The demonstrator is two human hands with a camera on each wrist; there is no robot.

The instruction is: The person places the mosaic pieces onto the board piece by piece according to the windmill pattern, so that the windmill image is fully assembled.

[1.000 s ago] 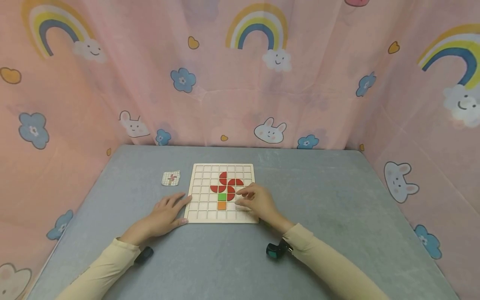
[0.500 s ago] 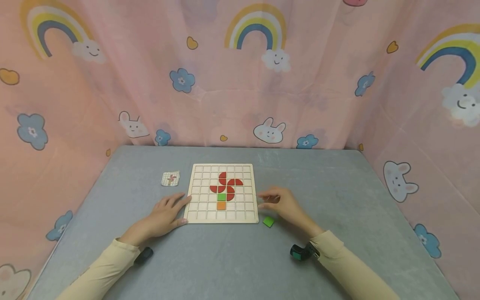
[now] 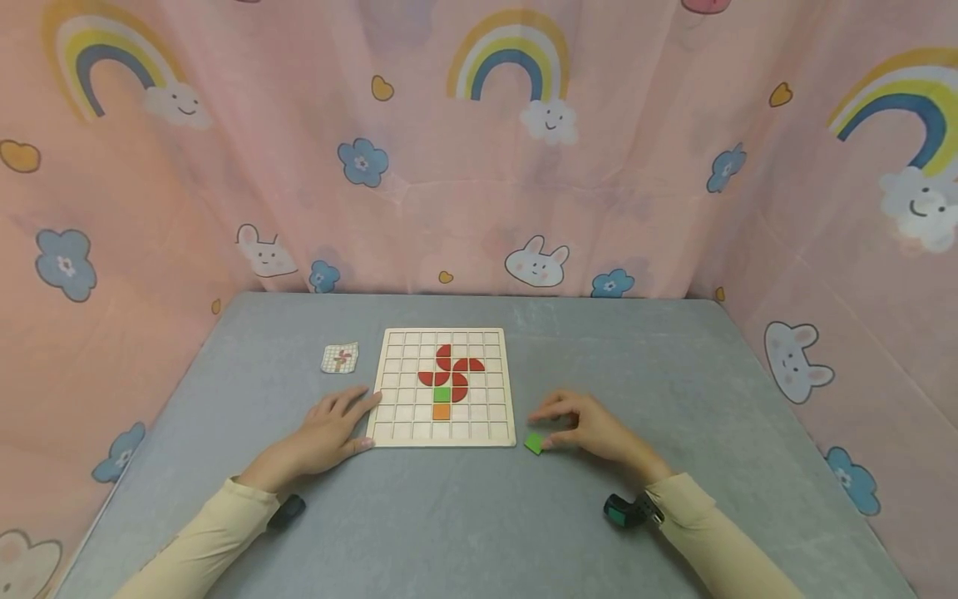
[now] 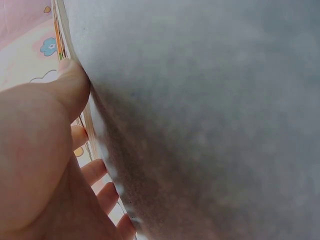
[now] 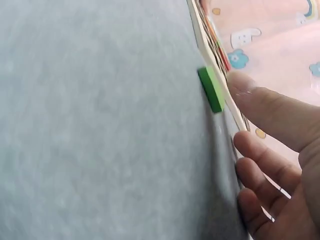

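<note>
A pale wooden grid board (image 3: 404, 430) lies on the table, with several red quarter-circle tiles (image 3: 469, 365) forming a pinwheel. Below them in one column sit a green square tile (image 3: 442, 394) and an orange square tile (image 3: 441, 412). My left hand (image 3: 329, 428) rests at the board's left edge, fingers spread. Just off the board's right front corner lies a loose green tile (image 3: 533, 443). My right hand (image 3: 591, 426) hovers at it, thumb tip by its side and fingers apart from it. The right wrist view shows the same green tile (image 5: 211, 90) standing clear of the fingers.
A small paper card (image 3: 340, 358) with a printed pinwheel pattern lies left of the board. The grey table (image 3: 419, 532) is bordered by a pink curtain (image 3: 419, 225) at the back and sides.
My right hand has drawn back from over the board to the right, then come down beside the loose green tile, which it had been covering. The left hand stays put.
</note>
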